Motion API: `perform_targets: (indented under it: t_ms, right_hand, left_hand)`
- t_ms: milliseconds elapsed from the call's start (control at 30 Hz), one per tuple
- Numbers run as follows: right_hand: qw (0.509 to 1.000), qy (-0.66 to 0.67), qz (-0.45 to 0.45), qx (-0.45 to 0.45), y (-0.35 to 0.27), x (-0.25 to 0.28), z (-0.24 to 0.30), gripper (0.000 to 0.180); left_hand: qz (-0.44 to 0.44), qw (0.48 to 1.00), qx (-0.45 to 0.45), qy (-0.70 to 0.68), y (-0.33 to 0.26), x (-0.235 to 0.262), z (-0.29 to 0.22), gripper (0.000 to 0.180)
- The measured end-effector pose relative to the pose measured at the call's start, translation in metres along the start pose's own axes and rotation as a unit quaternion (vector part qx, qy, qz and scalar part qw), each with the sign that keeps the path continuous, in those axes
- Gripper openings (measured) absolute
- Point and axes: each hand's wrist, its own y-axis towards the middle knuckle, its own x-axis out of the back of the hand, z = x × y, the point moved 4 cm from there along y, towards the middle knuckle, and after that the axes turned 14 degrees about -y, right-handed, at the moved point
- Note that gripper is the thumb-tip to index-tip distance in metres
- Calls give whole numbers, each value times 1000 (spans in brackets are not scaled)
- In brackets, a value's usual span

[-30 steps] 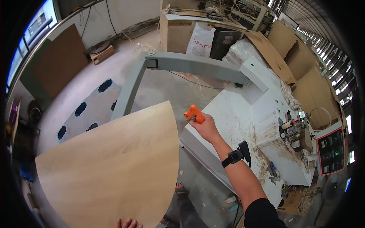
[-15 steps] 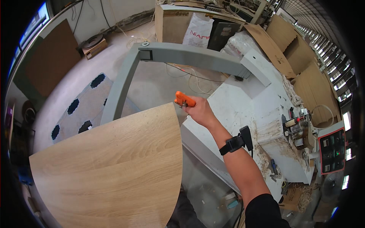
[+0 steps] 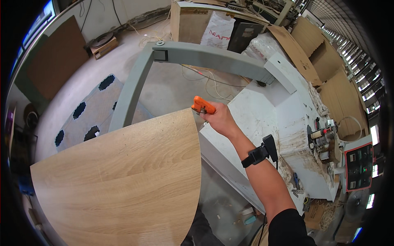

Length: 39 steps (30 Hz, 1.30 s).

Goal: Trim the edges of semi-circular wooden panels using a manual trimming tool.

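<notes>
Biggest thing in front of you is the wooden panel [image 3: 119, 180], oak-look with one curved edge, lying flat and filling the lower left. Right of it sits the white machine tabletop [image 3: 262, 119], dusty with sawdust, and the grey metal arm [image 3: 205, 57] bends over the floor behind both. Your right hand [image 3: 219, 119] is curled tight around an orange tool [image 3: 202, 106], right at the panel's top corner, close to the tabletop's near left edge. Left hand isn't visible.

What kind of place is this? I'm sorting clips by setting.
Most likely a woodworking or furniture workshop: a large quarter-round wood-grain panel, a white machine dusted with sawdust, and cardboard sheets stacked behind. The right hand holds a small orange tool at the panel's corner.
</notes>
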Motion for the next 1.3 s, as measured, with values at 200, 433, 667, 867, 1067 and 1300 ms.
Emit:
perform_targets:
  t_ms: [200, 433, 667, 867, 1067, 1300]
  right_hand:
    - [1000, -2, 15, -2, 1, 0, 6, 29]
    - [1000, -10, 5, 3, 2, -1, 3, 31]
    - [999, -32, 13, 2, 1, 2, 10, 30]
    - [999, -45, 19, 6, 3, 1, 11, 31]
    - [999, -46, 16, -2, 1, 1, 11, 32]
    - [998, -52, 2, 33, 2, -2, 9, 33]
  left_hand:
    - [-2, 1000, -4, 4, 0, 0, 2, 53]
    - [0, 1000, -1, 7, -1, -2, 0, 54]
    - [-4, 1000, -4, 3, -2, -2, 2, 53]
    - [0, 1000, -4, 6, -1, 0, 2, 53]
    - [0, 1000, -8, 2, -2, -2, 3, 53]
    - [8, 1000, -7, 0, -4, -3, 4, 52]
